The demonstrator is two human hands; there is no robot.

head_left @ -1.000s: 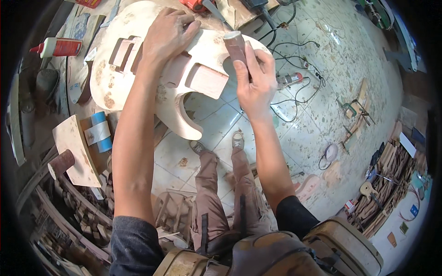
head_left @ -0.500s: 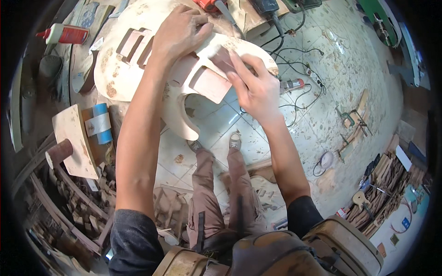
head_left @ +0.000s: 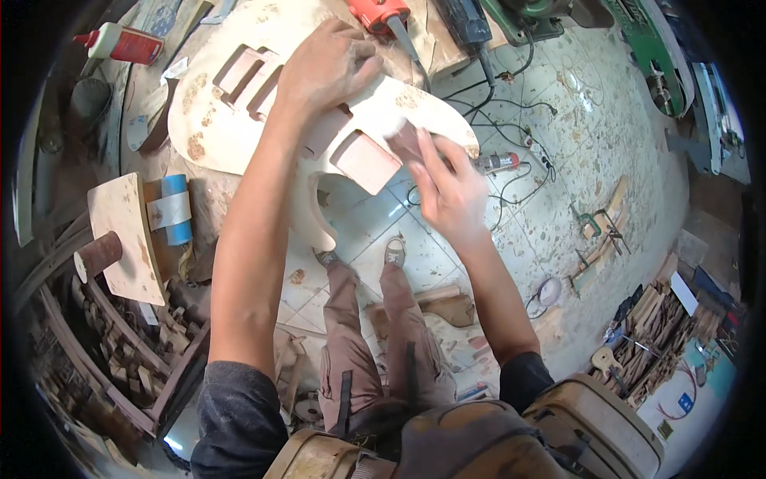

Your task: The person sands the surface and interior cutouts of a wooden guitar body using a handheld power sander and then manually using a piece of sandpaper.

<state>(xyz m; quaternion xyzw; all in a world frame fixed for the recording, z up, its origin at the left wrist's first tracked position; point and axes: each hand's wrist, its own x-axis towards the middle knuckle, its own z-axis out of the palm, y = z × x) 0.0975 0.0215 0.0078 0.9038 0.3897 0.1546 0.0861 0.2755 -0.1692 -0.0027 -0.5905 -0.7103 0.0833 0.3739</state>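
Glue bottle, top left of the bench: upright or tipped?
Tipped. The glue bottle lies on its side on the bench, red nozzle pointing left.

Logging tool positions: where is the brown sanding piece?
Head view, centre: the brown sanding piece sits under the right hand, on the pale wooden guitar body.

Left hand [head_left: 331, 68] hides guitar body [head_left: 239, 120] centre.

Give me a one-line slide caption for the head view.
Left hand steadies an unfinished wooden guitar body while the right hand presses a sanding piece against its edge.
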